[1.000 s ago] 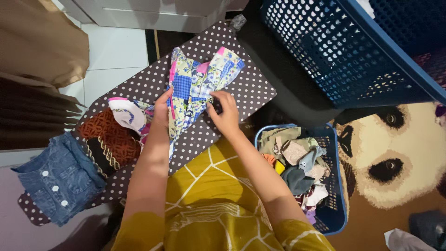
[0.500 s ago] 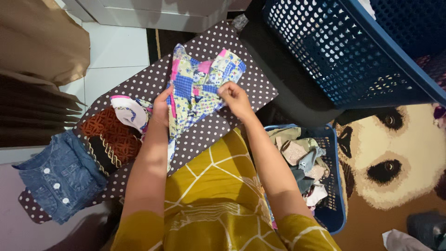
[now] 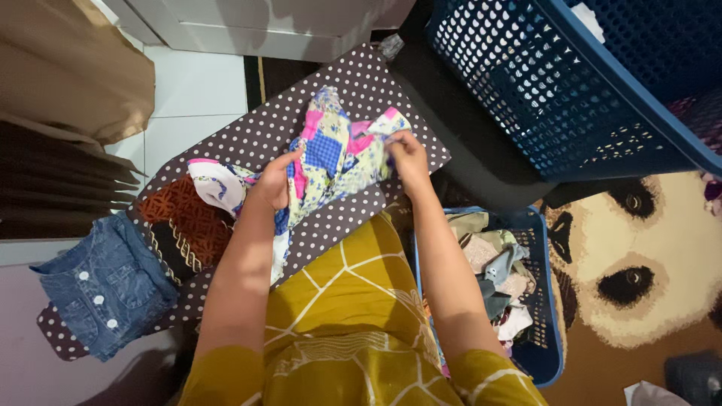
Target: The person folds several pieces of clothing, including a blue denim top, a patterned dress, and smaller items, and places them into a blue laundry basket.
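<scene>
Patchwork cotton in blue, pink and yellow fills the middle of the head view: a small garment (image 3: pixel 335 154) lies on the dotted ironing board (image 3: pixel 248 135). The left hand (image 3: pixel 272 183) pins its lower edge flat, fingers closed on the cloth, while the right hand (image 3: pixel 407 156) pinches the opposite edge, apparently pulling it taut. A denim piece (image 3: pixel 101 286) sits lower left; a small blue basket (image 3: pixel 545 301) of clothes lower right.

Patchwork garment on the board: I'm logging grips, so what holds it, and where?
Both hands: the left hand pinches the patchwork garment at its left side, the right hand its right edge.
</scene>
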